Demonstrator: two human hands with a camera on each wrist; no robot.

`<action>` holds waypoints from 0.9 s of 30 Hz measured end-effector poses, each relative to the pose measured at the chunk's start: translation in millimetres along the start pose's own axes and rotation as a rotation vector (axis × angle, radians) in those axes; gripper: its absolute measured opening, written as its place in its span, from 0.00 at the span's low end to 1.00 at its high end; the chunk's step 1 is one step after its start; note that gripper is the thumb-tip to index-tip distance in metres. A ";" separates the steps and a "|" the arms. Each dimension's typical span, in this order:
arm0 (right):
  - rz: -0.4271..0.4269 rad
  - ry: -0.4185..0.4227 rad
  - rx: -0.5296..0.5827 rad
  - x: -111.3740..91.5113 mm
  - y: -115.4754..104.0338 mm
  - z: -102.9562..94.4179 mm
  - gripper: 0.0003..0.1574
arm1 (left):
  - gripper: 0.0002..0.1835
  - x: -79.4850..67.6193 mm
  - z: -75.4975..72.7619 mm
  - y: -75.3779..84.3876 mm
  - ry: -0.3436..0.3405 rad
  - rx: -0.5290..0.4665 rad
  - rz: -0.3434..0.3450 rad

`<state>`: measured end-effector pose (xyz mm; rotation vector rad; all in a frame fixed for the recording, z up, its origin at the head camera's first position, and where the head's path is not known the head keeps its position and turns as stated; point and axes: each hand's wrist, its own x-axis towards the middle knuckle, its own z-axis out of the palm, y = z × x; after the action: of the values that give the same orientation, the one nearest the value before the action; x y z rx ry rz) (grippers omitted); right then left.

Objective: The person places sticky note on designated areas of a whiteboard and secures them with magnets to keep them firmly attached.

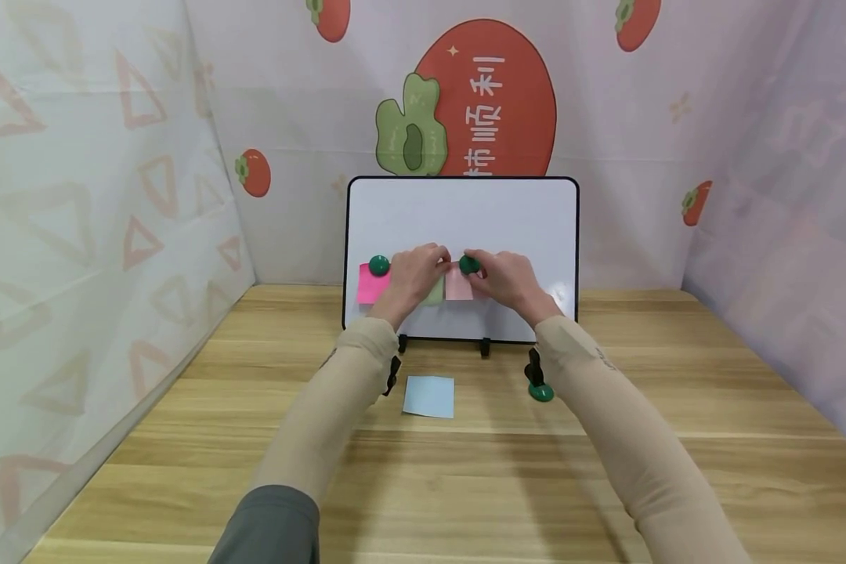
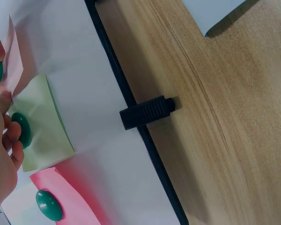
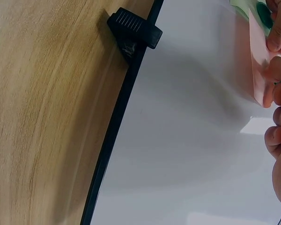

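A pale pink sticky note (image 1: 458,287) lies against the whiteboard (image 1: 465,219). My left hand (image 1: 416,274) pinches its upper left corner, fingers curled. Between the thumb and fingers of my right hand (image 1: 511,280) is a round green magnet (image 1: 469,265), at the note's upper right edge. In the right wrist view the pale pink note (image 3: 257,61) stands out from the board along its lower edge. Beside it a light green note (image 2: 42,126) hangs under another green magnet (image 2: 21,130), partly covered by my left fingers.
A bright pink note (image 1: 371,290) hangs at the board's left under a green magnet (image 1: 379,265). Black clip feet (image 1: 485,347) support the board. On the wooden table (image 1: 430,486) lie a light blue note (image 1: 428,397) and a green magnet (image 1: 541,392) near my right forearm.
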<state>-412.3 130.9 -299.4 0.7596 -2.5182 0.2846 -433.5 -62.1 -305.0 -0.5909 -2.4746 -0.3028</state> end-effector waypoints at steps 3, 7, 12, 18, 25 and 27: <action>0.011 0.003 -0.010 1.8 -1.5 2.3 0.26 | 0.09 0.6 -0.6 -0.3 0.013 0.009 0.019; 0.039 0.002 -0.036 2.6 -2.5 5.6 0.26 | 0.08 2.5 -2.5 0.3 0.009 0.026 0.044; 0.070 0.001 -0.051 2.5 -3.2 7.9 0.28 | 0.09 4.0 -3.4 0.0 -0.006 0.035 0.036; 0.081 0.018 -0.035 0.5 -3.0 9.9 0.28 | 0.10 2.9 -4.3 0.0 -0.019 0.035 0.035; 0.087 0.039 0.015 -2.7 -5.0 13.6 0.29 | 0.13 -1.5 -6.4 -4.6 -0.057 0.068 0.083; 0.077 0.047 0.023 -5.2 -6.0 15.7 0.30 | 0.14 -3.2 -7.0 -5.6 -0.071 0.091 0.108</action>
<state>-411.4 123.2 -315.1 0.6578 -2.5068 0.3544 -430.5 -70.4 -301.6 -0.7053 -2.4973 -0.1283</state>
